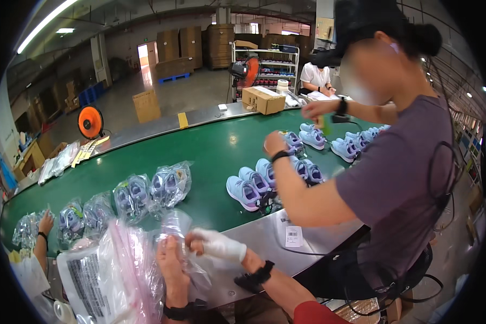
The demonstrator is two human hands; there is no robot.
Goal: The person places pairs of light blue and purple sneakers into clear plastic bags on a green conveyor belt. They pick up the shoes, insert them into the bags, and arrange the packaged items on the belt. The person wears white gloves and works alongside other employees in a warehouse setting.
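Left hand (173, 265) clasps clear bag (176, 220), apparently steadying it; right hand (218, 245) curls alongside, hold unclear; bag stack (119, 267) lies just left, presumably for reach

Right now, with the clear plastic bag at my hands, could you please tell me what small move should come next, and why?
Perhaps spread the clear plastic bag with your right hand while your left hand steadies it: both hands are at the bag, I can make out no shoe inside, and unbagged pale blue shoes stand on the green surface.
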